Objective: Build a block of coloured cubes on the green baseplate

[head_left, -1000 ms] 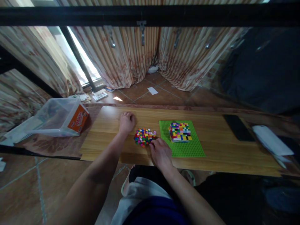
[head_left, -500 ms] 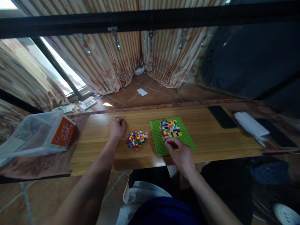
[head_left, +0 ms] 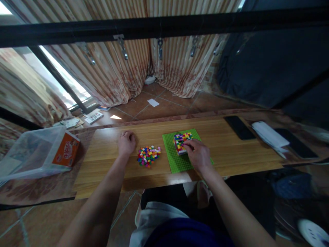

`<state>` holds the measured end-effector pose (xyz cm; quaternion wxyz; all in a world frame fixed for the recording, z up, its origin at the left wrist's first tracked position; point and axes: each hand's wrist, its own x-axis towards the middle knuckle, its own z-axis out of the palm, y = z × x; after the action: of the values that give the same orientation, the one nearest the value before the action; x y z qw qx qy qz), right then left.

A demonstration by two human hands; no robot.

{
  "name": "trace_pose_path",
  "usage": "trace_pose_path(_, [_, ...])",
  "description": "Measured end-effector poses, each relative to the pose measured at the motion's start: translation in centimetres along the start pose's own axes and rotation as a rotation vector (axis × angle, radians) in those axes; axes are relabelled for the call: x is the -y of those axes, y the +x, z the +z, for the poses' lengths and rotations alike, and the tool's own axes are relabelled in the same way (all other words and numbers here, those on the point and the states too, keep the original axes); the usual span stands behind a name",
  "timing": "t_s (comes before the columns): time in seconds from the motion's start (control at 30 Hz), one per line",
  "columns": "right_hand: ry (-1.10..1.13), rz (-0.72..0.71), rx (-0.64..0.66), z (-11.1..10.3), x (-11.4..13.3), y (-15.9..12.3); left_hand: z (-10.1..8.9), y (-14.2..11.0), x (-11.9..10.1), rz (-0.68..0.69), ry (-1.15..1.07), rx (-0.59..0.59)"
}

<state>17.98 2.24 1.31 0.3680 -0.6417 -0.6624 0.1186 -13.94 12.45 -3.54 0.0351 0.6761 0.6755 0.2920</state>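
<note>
A green studded baseplate [head_left: 174,164] lies on the wooden table, bearing a block of many-coloured toy building bricks [head_left: 181,139] stacked close together. Over the block's near right part is my right hand [head_left: 199,156], its thumb and fingers pinched at the top surface. The small building brick in that pinch is mostly hidden by the fingertips. My left hand [head_left: 126,143] rests on the table with its fingers curled in and nothing visible in them. Between my left hand and the baseplate lies a loose pile of small coloured bricks [head_left: 148,156].
A clear plastic bin [head_left: 38,151] with an orange label stands left of the table [head_left: 102,171]. To the right lie a dark phone [head_left: 239,127], a white flat item [head_left: 269,134] and another dark slab [head_left: 296,142]. A black bar [head_left: 144,25] crosses above.
My right hand has moved from the block's near edge up over its top, still pinched. Before, a bit of pink showed at its fingertips. My left hand stays put; the view has shifted slightly.
</note>
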Motion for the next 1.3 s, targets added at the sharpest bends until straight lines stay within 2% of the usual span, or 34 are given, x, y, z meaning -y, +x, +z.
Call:
trace_pose_path(0.27, [0.040,0.024,0.010,0.0,-0.1,0.0,-0.1,-0.1,-0.2,-0.012,-0.007,0.005])
trace_pose_path(0.93, [0.161,0.195,-0.090,0.4,0.8,0.5,-0.2,-0.1,-0.3,-0.007,0.004,0.023])
trace_pose_path(1.1, [0.103,0.233,-0.081,0.4,1.0,0.7,-0.2,0.0,-0.2,-0.015,0.022,0.021])
trace_pose_path(1.3, [0.011,0.215,-0.073,0.1,1.3,1.0,-0.2,-0.1,-0.3,0.000,0.029,0.025])
